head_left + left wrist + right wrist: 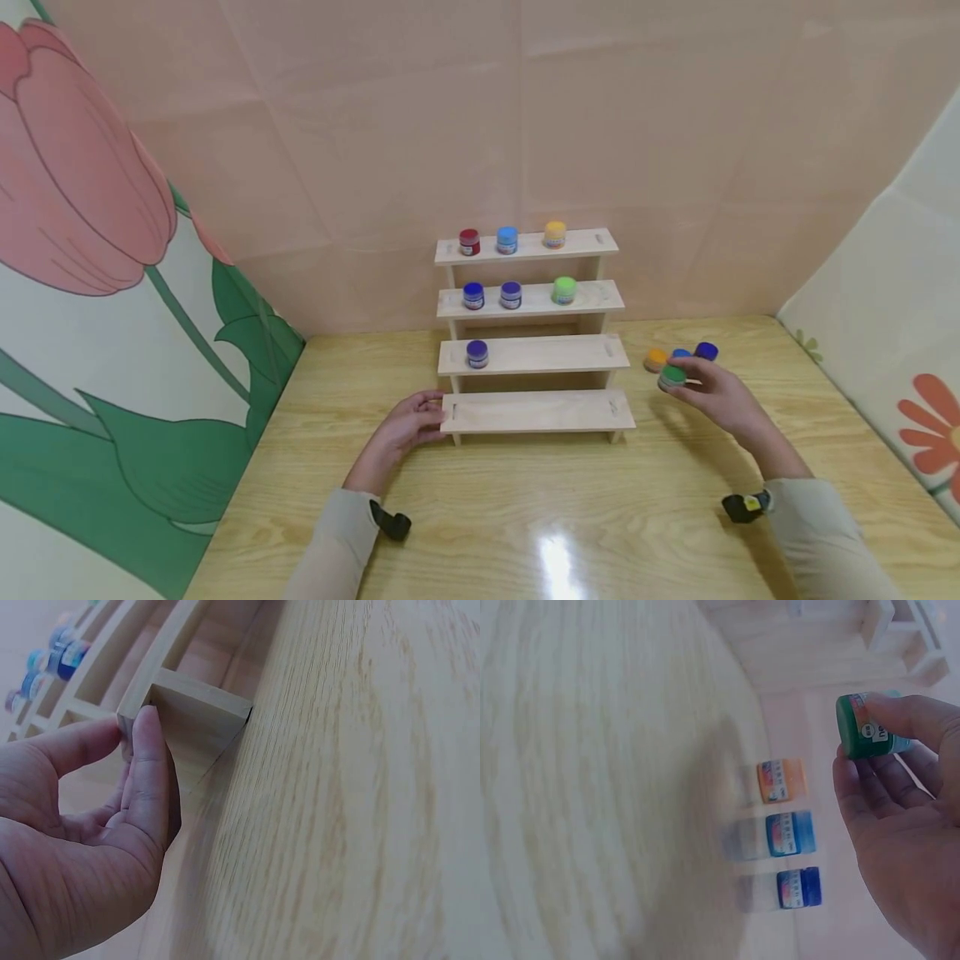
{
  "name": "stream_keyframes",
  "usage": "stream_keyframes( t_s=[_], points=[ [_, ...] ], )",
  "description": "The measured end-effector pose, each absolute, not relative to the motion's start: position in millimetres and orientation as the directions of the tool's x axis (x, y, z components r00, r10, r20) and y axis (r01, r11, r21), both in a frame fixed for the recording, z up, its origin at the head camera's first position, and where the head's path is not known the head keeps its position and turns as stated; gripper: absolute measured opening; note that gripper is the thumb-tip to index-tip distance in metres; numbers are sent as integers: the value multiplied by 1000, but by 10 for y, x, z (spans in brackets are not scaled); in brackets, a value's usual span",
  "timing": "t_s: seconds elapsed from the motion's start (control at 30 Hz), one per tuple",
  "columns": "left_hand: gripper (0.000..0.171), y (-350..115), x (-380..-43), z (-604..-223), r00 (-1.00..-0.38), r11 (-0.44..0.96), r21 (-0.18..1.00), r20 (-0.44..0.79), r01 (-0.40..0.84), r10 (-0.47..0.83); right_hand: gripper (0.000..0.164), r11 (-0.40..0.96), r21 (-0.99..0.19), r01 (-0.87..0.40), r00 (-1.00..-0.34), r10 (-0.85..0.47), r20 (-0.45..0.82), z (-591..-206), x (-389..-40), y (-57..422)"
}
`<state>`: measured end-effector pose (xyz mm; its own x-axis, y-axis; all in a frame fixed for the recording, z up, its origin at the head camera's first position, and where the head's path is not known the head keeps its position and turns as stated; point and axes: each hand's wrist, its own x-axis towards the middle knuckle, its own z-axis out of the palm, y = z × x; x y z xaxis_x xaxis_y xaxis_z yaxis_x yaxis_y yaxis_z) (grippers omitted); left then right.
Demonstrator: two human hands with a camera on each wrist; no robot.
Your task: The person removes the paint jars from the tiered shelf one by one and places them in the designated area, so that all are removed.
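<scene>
My right hand [716, 396] holds a small green paint jar [672, 377] between thumb and fingers, raised off the table to the right of the shelf. The right wrist view shows the jar's label [870, 729] by the thumb. My left hand [408, 425] pinches the left end of the lowest board of a four-step wooden shelf [536, 412]; up close, thumb and index finger meet at the board's corner [139, 701]. Red, light blue and yellow jars [555, 235] stand on the top step. Blue, purple and light green jars [564, 291] occupy the second, one purple jar [477, 354] the third.
Beyond my right hand, an orange jar [656, 360], a blue jar [791, 833] and a dark blue jar [706, 351] stand in a row on the wooden table [480, 517]. A pink backdrop [375, 167] rises behind the shelf, with flower-printed panels on both sides.
</scene>
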<state>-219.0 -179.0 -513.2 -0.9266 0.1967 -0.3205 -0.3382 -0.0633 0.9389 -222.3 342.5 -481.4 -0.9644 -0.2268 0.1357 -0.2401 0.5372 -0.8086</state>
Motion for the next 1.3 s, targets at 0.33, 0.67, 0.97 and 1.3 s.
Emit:
stream_keyframes(
  t_s=[0.33, 0.67, 0.97, 1.3],
  points=[
    [54, -1792, -2185, -5123, -927, -61, 941, -315, -333, 206, 48, 560, -803, -203, -968, -240, 78, -4930, -2256, 3480],
    [54, -1784, -2177, -5099, -926, -57, 941, -317, -335, 205, 45, 590, -784, -191, -969, -243, 54, -5013, -2319, 3498],
    [54, -1782, -2184, -5138, -926, -63, 937, -326, -344, 192, 48, 610, -775, -163, -974, -226, 27, -5075, -2365, 3514],
    [53, -1780, -2181, -5125, -929, -67, 939, -321, -337, 184, 48, 622, -761, -184, -972, -228, 48, -5122, -2422, 3507]
  ],
)
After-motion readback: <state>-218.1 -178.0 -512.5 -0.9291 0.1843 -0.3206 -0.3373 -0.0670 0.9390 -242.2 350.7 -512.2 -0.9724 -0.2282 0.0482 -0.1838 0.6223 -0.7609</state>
